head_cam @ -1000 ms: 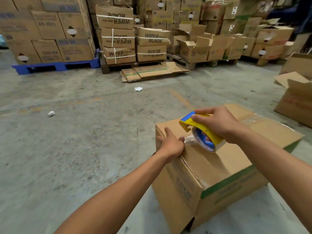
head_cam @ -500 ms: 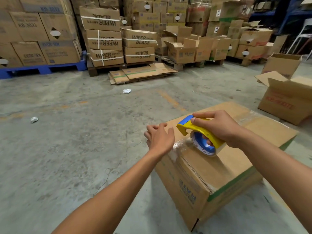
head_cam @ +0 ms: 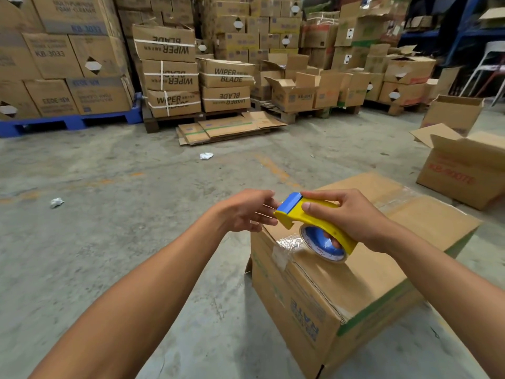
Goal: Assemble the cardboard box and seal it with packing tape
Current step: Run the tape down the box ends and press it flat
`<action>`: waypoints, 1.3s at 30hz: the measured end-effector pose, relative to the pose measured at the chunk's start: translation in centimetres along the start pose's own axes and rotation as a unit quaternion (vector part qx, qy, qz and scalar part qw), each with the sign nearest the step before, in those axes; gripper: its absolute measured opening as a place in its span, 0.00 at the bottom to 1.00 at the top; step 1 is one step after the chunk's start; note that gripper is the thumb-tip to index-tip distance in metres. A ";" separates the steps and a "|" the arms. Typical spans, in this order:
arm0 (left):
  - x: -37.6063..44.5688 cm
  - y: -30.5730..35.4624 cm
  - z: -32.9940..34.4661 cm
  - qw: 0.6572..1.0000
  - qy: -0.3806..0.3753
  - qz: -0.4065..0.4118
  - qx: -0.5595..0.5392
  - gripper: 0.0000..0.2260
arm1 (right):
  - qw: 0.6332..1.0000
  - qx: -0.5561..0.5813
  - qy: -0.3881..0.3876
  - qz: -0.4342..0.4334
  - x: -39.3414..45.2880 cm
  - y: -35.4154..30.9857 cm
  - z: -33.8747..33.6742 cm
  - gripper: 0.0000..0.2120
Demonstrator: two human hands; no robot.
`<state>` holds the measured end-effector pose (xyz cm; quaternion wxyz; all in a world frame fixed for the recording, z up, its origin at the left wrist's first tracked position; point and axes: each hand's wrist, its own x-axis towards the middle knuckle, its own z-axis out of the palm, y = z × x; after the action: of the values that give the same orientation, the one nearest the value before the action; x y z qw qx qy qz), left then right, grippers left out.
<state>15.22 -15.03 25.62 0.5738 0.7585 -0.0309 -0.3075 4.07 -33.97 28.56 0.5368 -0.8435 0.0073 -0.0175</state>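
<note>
The cardboard box sits on the concrete floor at near right, flaps closed, its long axis and taped centre seam running from the near-left end away to the far right. Above that near-left end the right hand grips the yellow tape dispenser, fingers curled over the handle, blue cutter pointing left. The left hand, loosely open and holding nothing, hovers just left of the cutter, nearer the crumpled tape end on the box's edge.

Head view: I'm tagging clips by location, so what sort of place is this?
Most likely a warehouse or stockroom: stacked brown cardboard cartons printed WIPER BLADE on a dark wooden pallet, a blue plastic pallet under more cartons, and a bare grey concrete floor.
</note>
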 end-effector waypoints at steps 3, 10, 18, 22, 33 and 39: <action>-0.1 0.2 -0.2 1.000 -0.025 0.006 -0.006 0.20 | 1.000 -0.001 0.000 -0.002 0.0 0.0 0.0 0.16; -0.4 0.0 0.0 0.996 0.007 0.068 0.049 0.11 | 1.000 -0.014 0.001 -0.010 0.1 0.2 0.1 0.17; 0.2 0.2 0.4 0.994 0.051 0.074 0.055 0.09 | 1.000 -0.004 0.008 -0.020 -0.2 -0.1 0.3 0.17; 0.3 0.3 0.7 0.998 0.013 -0.003 -0.061 0.08 | 0.999 -0.012 0.013 -0.031 -0.3 -0.3 0.5 0.17; 3.2 0.2 -0.4 0.995 0.057 0.079 0.019 0.11 | 0.997 0.032 0.058 0.034 -0.2 -0.6 2.2 0.17; 5.2 0.6 -4.3 0.994 0.090 0.065 0.020 0.10 | 0.992 0.074 0.053 0.083 -1.3 -0.8 2.4 0.18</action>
<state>21.78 -13.64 24.56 0.5774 0.7911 -0.0347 -0.1989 2.82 -31.44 28.26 0.5962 -0.7958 0.1046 -0.0177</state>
